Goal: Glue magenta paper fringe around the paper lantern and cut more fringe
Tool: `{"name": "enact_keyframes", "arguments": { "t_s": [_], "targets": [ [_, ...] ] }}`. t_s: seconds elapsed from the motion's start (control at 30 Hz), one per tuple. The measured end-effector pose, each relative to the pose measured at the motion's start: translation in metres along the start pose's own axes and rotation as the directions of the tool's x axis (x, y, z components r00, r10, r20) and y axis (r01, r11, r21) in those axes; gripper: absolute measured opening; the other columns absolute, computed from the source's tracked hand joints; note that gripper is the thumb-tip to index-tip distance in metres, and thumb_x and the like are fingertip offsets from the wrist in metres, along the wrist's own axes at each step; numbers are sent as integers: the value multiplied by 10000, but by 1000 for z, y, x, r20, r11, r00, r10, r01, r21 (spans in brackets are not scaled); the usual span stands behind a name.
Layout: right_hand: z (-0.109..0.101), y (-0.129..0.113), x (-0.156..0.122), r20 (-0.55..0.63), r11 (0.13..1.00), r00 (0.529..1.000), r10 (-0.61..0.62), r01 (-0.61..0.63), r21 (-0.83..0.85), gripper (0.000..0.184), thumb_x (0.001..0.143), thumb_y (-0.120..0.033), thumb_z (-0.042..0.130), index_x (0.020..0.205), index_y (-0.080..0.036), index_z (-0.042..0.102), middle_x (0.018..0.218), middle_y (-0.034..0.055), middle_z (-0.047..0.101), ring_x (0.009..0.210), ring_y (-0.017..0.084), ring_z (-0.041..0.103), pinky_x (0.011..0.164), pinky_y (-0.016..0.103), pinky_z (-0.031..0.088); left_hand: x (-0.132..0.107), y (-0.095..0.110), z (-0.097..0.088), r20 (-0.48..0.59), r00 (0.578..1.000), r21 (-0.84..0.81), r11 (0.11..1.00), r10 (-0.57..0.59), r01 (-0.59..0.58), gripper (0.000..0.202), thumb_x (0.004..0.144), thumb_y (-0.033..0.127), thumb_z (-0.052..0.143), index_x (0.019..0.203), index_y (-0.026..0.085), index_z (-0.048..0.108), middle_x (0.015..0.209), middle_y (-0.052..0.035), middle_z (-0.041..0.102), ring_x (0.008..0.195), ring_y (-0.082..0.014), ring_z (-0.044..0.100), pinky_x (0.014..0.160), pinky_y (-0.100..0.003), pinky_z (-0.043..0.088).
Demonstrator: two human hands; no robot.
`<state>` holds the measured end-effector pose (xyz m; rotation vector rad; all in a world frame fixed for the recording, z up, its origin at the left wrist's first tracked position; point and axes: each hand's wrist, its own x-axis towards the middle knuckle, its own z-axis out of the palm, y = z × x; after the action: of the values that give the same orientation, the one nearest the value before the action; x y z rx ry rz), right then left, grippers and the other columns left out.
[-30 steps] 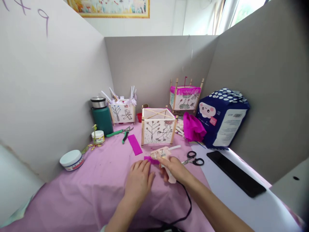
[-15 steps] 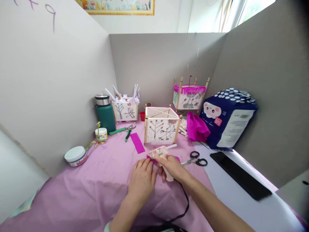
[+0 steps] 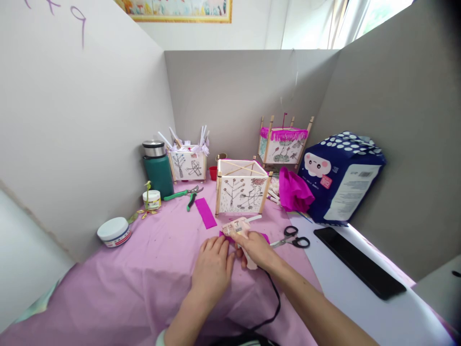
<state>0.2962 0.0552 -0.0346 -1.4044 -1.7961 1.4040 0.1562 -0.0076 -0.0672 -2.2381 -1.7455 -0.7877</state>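
Note:
My right hand (image 3: 254,247) is closed around a pale pink hot glue gun (image 3: 236,227) with a black cord; a white glue stick pokes out of its back. Beneath the gun lies a magenta crepe paper strip (image 3: 265,238), largely covered by gun and hand. My left hand (image 3: 212,262) rests palm down, its fingers stretched flat with their tips at the strip's left end. The gun's nozzle is hard to make out near those fingertips. Just beyond stands a paper lantern (image 3: 241,194) with a wooden stick frame and drawn-on sides. Another magenta strip (image 3: 205,213) lies left of it.
Black-handled scissors (image 3: 293,238) lie right of my right hand, near a black phone (image 3: 360,262). Green pruning shears (image 3: 185,193), a green flask (image 3: 157,170) and a white jar (image 3: 114,232) are at left. Crumpled magenta paper (image 3: 295,190) sits by a blue package (image 3: 342,178).
Both hands keep almost the same place. The glue stick at the gun's back pokes out slightly less than before, and the whole view has shifted a little.

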Motion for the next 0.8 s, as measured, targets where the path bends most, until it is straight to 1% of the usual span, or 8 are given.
{"name": "enact_keyframes", "arguments": {
  "t_s": [0.13,0.33,0.57,0.7,0.8],
  "targets": [
    [0,2,1,14,999,1000,9,-9,31,593,786,-728,450,674,-156,560,528,17,614,384,119,571,388,203,406,0,1,-1,-6,1000,-3,1000,7,-7,291,896,242,472,1109,125,632,1156,-138,641,1086,-277,545,952,-481,425],
    [0,4,2,5,997,998,-60,60,-53,626,797,-741,416,611,-159,554,462,8,583,387,110,565,431,204,413,0,2,-2,-14,1000,-13,1000,6,-6,293,903,248,464,1114,129,628,1135,-138,646,1080,-276,550,945,-483,431],
    [0,3,1,9,999,1000,-2,2,33,600,774,-739,456,657,-159,555,520,16,609,387,123,576,381,206,394,-1,0,-1,-13,1000,-15,1000,6,-6,296,901,252,478,1118,121,630,1168,-146,636,1098,-283,548,966,-488,418],
    [1,5,3,-10,999,1000,-26,26,-20,617,784,-742,439,648,-154,568,514,20,608,385,123,576,391,208,402,-1,0,0,-10,1000,-14,1000,3,-4,303,901,251,476,1128,119,627,1166,-139,638,1096,-282,544,965,-483,419],
    [2,7,6,-47,998,998,-50,48,-41,627,792,-744,421,665,-151,580,519,22,615,389,116,577,417,205,419,-1,1,0,-22,1000,-7,1000,8,-8,301,903,255,473,1119,117,631,1167,-142,639,1093,-283,545,959,-483,423]
  ]
}}
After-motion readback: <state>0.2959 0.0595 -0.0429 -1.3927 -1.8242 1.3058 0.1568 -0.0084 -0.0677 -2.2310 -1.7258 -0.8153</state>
